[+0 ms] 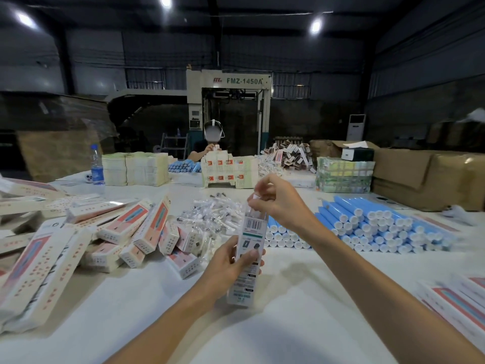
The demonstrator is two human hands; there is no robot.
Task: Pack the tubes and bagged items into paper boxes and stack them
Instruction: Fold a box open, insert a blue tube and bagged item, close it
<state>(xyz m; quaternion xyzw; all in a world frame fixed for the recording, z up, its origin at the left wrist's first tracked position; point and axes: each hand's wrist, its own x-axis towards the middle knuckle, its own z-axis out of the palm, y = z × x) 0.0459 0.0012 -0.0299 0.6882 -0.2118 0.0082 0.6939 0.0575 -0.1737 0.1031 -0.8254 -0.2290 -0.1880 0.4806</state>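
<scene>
Blue tubes (367,224) and packed boxes (126,227) flank the held box (253,232).

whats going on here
A person is packing at a white table. The left hand grips a narrow paper box upright; the right hand pinches a white piece at its top end, flap or bagged item, unclear. More boxes lie heaped on the left, bagged items in the middle, blue tubes on the right.

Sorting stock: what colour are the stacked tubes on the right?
Tubes: light blue, white caps; head view.
</scene>
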